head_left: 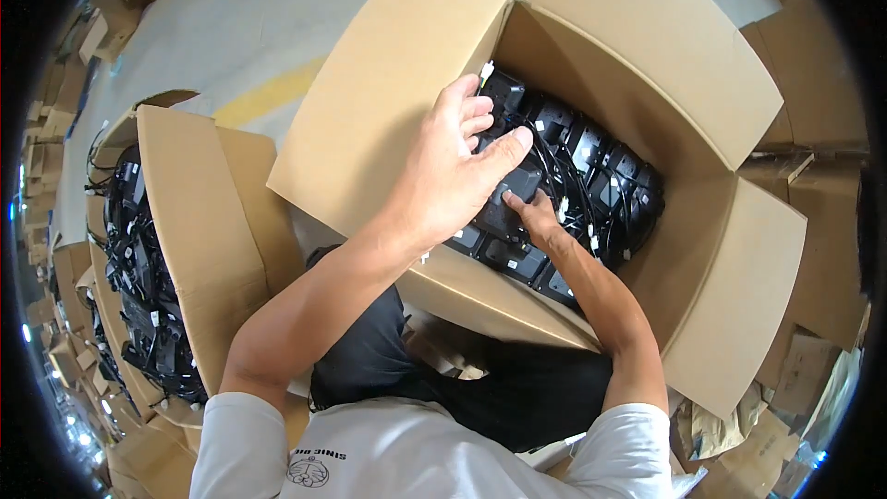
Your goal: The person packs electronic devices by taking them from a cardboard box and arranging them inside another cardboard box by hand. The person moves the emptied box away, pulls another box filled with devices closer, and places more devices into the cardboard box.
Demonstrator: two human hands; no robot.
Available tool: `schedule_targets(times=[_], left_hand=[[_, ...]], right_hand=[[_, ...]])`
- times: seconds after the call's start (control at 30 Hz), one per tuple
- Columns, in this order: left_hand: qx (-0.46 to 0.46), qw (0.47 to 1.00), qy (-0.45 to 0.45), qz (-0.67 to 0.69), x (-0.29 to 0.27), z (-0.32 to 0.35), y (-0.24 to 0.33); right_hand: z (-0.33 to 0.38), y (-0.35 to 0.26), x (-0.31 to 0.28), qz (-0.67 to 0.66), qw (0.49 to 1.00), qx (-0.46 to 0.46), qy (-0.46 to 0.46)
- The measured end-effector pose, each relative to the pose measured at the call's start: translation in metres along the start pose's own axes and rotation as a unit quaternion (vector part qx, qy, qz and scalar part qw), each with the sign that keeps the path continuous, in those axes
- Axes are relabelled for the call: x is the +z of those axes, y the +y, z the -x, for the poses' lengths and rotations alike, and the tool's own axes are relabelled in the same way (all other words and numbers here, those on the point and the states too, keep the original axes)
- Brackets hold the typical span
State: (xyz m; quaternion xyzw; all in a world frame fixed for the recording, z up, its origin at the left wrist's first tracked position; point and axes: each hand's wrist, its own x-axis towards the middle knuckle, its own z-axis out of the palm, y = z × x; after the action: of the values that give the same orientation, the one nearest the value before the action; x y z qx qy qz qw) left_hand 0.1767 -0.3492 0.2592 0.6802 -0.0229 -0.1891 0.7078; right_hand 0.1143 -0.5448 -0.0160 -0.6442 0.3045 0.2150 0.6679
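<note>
My left hand (443,162) hovers over the near left side of a large open cardboard box (637,74). Its thumb is spread from the slightly bent fingers, and I see nothing held in it. Down in the box, my right hand (538,218) grips a black plastic unit (504,212), thumb on top; the fingers beneath are hidden. Rows of similar black housings (605,176) fill the box bottom. Thin black cables (554,166) with white connectors lie across them. A white connector (487,71) shows just beyond my left fingertips.
At left stands another open carton (208,212) heaped with black cabled parts (148,286). The large box's flaps (379,65) fold outward. More cardboard boxes (822,231) stand along the right. A yellow stripe (268,97) crosses the grey floor behind.
</note>
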Motion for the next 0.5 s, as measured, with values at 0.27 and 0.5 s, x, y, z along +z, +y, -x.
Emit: schedule_targets(times=[0.27,0.5], left_hand=[[0.082,0.993,0.064,-0.055,-0.019,-0.002,0.013],[0.186,0.964,0.078,-0.175,0.012,0.008,-0.011]], right_hand=[[-0.021,-0.011,0.021,0.082,0.995,-0.046,0.040],[-0.002,0.010,-0.023,0.250,0.958,0.043,0.130]])
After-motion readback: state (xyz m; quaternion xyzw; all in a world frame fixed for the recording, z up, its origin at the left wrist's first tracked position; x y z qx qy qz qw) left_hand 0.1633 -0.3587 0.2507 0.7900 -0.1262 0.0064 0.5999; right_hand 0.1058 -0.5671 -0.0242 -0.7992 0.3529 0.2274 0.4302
